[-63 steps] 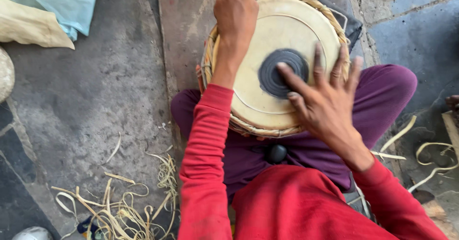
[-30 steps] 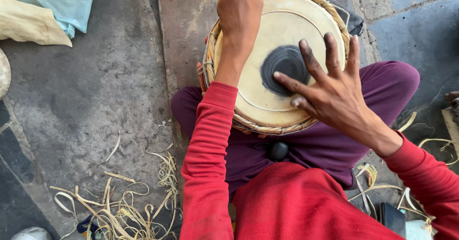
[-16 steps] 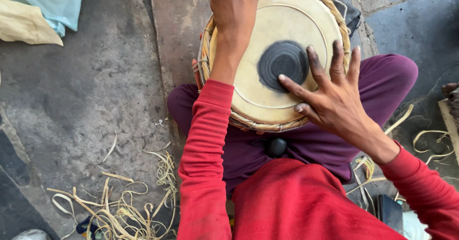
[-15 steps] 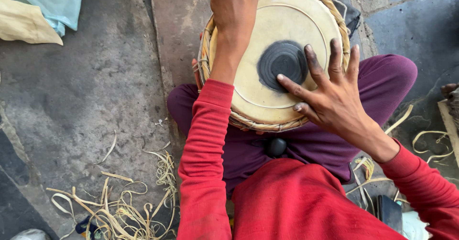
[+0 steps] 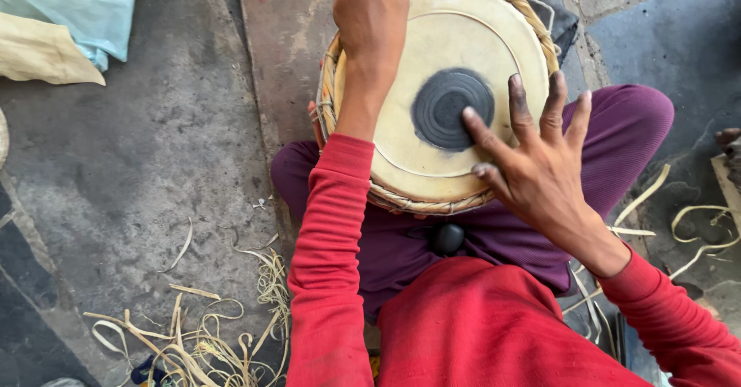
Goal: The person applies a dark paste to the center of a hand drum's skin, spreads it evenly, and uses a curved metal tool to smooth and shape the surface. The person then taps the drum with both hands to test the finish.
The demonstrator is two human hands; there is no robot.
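While pale strips (image 5: 193, 341) litter the floor, both hands cover the drum (image 5: 432, 163).

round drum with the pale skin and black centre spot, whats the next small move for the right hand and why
Probably a light tap with the fingertips just off the black centre spot. The right hand is spread over the round drum with pale skin, fingers lifted near the spot's edge, while the left hand grips the braided rim at the far side, steadying it on the lap.
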